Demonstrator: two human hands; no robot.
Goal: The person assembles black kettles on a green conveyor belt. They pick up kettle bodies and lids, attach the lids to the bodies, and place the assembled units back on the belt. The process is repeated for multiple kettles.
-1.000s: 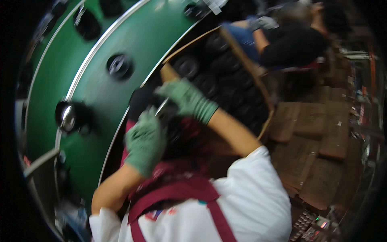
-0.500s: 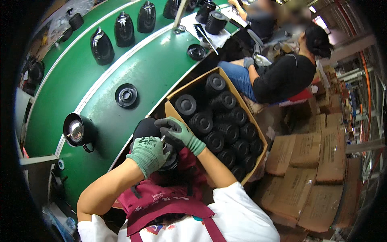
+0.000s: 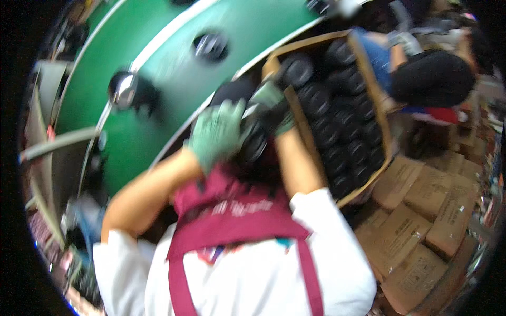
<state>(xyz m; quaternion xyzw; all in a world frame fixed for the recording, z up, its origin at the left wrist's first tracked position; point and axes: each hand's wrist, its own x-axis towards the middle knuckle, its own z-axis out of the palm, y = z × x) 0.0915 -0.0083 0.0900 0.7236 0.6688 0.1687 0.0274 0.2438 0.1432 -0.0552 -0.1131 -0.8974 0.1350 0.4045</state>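
A black, glossy, rounded body (image 3: 255, 142) lies at my lap between my hands; blur hides its exact kind. My left hand (image 3: 216, 129), in a green glove, is curled over its left side. On the other side my right hand (image 3: 273, 105), gloved in green with dark fingers, is bent in toward it. A small shiny piece shows between the hands, too smeared to name. Another dark rounded shape (image 3: 233, 90) sits just beyond my left fingers, partly covered by them.
An open carton (image 3: 387, 142) of stacked black round parts stands at my right. On the green conveyor (image 3: 174, 87) are a black vessel with a shiny inside (image 3: 132, 92) and a black round part (image 3: 211, 46). A co-worker (image 3: 432, 73) sits beyond the carton; brown boxes (image 3: 400, 237) lie lower right.
The whole view has swung, so the conveyor, carton and hands appear higher and farther right, and blurred. Both hands stay close together at the black body.
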